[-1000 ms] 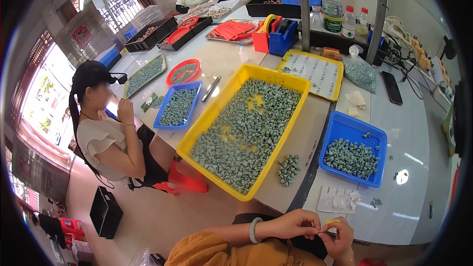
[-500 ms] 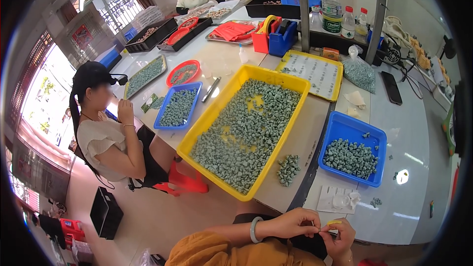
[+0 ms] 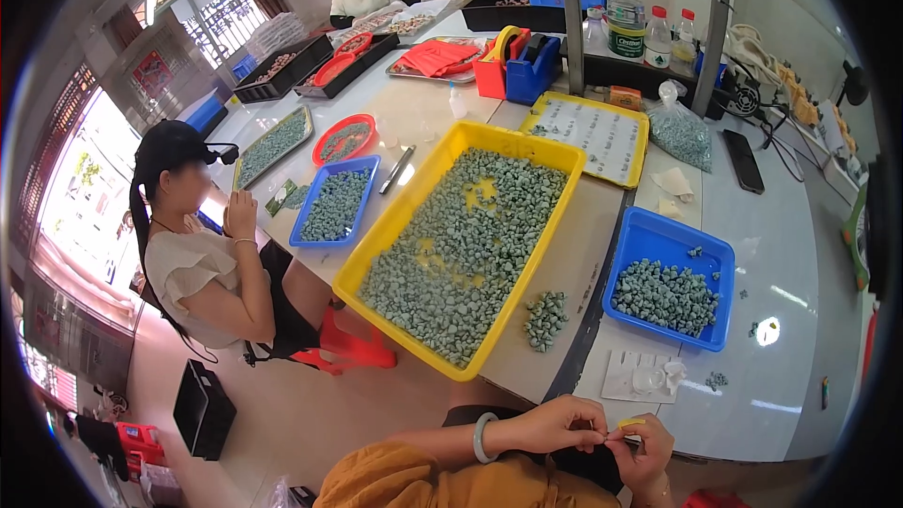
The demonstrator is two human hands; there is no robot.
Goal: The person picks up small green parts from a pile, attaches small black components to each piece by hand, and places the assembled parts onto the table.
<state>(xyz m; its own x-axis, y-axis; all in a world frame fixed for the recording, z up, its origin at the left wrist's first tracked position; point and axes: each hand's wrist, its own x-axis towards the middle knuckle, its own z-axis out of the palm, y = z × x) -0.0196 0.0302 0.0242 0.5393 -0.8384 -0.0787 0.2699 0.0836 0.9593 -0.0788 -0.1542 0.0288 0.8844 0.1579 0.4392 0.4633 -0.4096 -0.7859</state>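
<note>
Piece between the fingers looks tiny, indistinct.

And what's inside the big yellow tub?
The yellow tub holds lots of grey-green pieces. Patches of its yellow bottom show through; the rest is covered, so anything buried there can't be seen.

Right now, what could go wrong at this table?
1. The left hand and right hand meet at the fingers near the edge of the table, over no tray; anything small pinched there, too tiny to make out, could drop.
2. The loose green heap sits outside any tray; a brush-by might scatter it.
3. The yellow tray seems to reach the table's edge; a knock could spill it.
</note>
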